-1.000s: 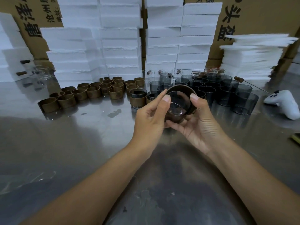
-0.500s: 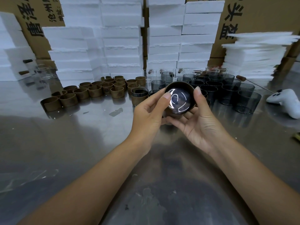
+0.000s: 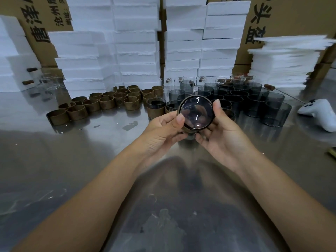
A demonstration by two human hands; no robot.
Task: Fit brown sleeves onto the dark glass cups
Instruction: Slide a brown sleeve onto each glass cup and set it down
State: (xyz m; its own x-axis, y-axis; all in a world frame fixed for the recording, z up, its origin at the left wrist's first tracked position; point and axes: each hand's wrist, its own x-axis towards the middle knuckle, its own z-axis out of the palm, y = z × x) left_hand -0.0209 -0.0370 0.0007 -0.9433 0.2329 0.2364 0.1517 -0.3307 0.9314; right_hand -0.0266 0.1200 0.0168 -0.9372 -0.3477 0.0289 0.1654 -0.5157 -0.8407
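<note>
both hands, left hand (image 3: pixel 163 130) and right hand (image 3: pixel 221 135), clamp one round dark glass cup (image 3: pixel 197 113) inside its brown band sleeve (image 3: pixel 187 129); smooth glass could slip; uneven pressure may jam sleeve

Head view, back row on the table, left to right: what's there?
loose brown sleeves → sleeved cup standing on the table → held cup → bare dark glass cups → white controller
</note>
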